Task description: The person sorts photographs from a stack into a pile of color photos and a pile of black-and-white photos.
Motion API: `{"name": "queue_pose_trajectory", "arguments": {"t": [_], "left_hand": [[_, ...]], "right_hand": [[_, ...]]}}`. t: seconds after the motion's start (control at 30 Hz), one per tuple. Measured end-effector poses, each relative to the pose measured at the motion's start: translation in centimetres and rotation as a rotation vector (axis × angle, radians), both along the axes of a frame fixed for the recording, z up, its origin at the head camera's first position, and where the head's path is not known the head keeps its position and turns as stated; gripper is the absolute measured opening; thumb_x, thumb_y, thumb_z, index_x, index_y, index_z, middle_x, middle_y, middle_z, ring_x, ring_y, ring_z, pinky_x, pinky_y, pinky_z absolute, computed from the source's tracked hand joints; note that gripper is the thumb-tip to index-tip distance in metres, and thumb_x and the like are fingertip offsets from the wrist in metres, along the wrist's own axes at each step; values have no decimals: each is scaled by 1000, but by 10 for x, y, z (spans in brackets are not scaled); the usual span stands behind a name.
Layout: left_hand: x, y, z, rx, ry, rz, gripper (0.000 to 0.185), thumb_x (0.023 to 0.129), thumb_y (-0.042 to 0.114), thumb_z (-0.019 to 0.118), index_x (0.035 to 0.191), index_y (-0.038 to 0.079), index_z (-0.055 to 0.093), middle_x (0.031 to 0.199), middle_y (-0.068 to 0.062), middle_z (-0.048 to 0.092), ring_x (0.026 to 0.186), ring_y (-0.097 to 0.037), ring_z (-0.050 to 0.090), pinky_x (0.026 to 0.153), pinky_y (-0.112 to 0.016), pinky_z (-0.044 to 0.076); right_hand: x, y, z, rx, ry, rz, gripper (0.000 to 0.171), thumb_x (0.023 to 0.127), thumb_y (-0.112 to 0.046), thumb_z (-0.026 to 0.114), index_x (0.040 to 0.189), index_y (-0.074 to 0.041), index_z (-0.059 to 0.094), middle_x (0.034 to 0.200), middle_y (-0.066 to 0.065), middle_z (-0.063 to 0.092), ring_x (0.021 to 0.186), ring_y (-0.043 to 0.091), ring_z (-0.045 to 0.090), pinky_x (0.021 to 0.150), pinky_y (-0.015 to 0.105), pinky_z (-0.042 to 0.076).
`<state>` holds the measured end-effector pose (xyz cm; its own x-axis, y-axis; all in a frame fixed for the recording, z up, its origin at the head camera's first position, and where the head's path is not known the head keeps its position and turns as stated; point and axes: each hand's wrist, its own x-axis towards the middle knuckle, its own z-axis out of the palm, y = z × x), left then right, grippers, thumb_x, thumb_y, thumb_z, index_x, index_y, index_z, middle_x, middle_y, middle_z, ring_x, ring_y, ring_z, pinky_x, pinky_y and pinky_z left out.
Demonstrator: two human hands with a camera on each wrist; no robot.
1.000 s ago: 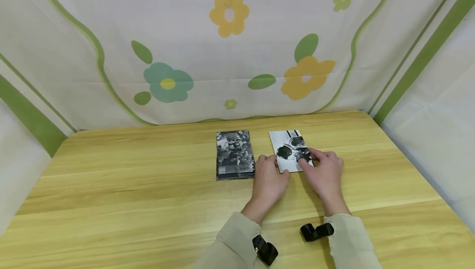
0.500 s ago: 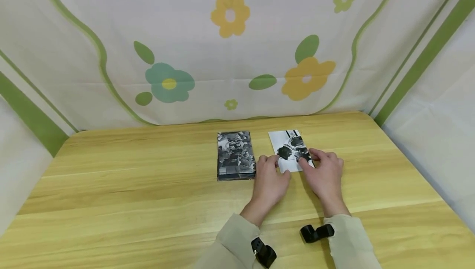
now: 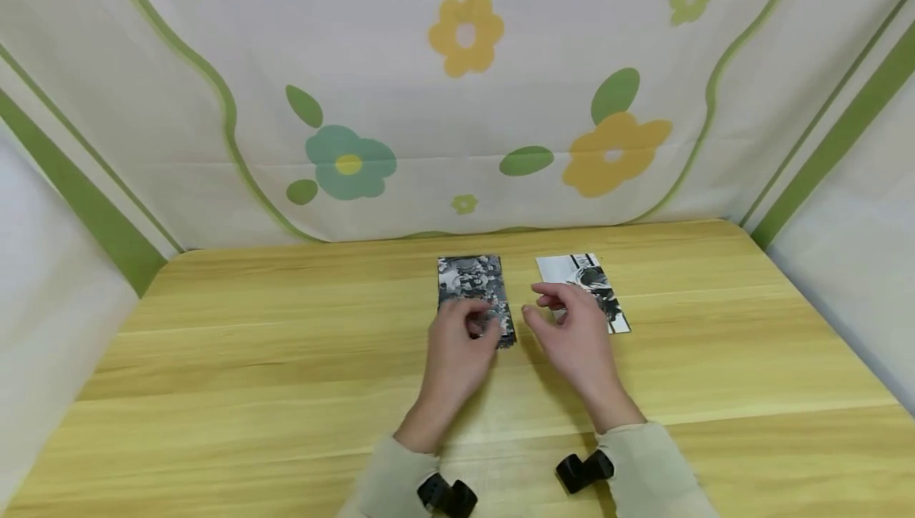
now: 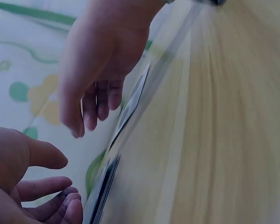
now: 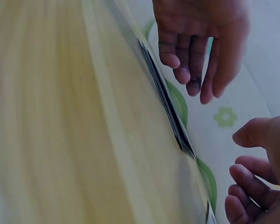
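Whereas half a second ago both of my hands rested at the near edge of the single white-bordered photo (image 3: 584,290), they have now shifted leftward. My left hand (image 3: 457,341) now sits over the near end of the stack of black-and-white photos (image 3: 474,289), fingers loosely curled, fingertips at the stack's near edge; whether they actually touch or grip a print cannot be told from the head view. The left wrist view shows the fingers (image 4: 56,205) bent beside the stack's edge (image 4: 102,191), with nothing visibly clamped. My right hand (image 3: 572,333) has lifted off the single photo and hovers between the two items, fingers relaxed and slightly spread, holding nothing; it partly covers the photo's near left corner. In the right wrist view the right hand's fingers (image 5: 252,186) are loosely bent and empty, with the stack's edge (image 5: 165,100) running past them.

The single photo lies flat on the wooden surface (image 3: 250,343), right of the stack and apart from it, at much the same spot as before. The stack lies flat near the far middle of the surface. No containers are in view. A floral cloth backdrop (image 3: 400,89) hangs behind the surface.
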<state>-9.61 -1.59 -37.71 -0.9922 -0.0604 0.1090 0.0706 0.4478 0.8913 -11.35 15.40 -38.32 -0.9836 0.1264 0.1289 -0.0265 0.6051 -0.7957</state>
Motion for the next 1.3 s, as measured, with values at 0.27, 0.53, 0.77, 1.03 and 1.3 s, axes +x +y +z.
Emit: {"name": "queue_pose_trajectory", "arguments": {"t": [0.27,0.53,0.77,1.03,1.3], "left_hand": [[7,-43,-6,37,-19,139,24,93,7,77,115,-3,77,105,-16,70,89,-21,64,77,-28,53],[5,-50,-15,0,-20,202,23,93,6,76,113,-6,75,104,-16,68,85,-20,60,75,-27,48],[-1,-51,-21,-104,-3,185,39,93,12,81,126,-8,73,105,-17,61,90,-24,54,78,-33,45],[0,-49,-25,-153,0,197,42,90,12,83,129,-2,76,108,-17,57,102,-30,53,86,-43,47],[4,-48,-27,-144,19,201,37,89,9,82,125,1,79,105,-15,57,102,-30,51,85,-41,44]], "right_hand": [[4,-17,-3,-88,-48,59,44,96,-20,81,137,-10,70,118,9,72,105,23,68,90,32,58],[3,-21,-14,-75,-62,28,44,94,-22,84,133,-5,71,114,10,73,103,24,67,88,27,56],[1,-33,-16,28,-53,27,57,92,-30,86,138,-1,68,108,10,66,101,26,62,94,43,53],[2,-40,-18,164,-57,51,65,91,-35,86,142,-1,67,103,5,57,93,22,47,80,33,41],[4,-41,-20,163,-54,44,63,90,-35,87,142,-3,68,104,5,59,94,21,48,80,33,41]]}}
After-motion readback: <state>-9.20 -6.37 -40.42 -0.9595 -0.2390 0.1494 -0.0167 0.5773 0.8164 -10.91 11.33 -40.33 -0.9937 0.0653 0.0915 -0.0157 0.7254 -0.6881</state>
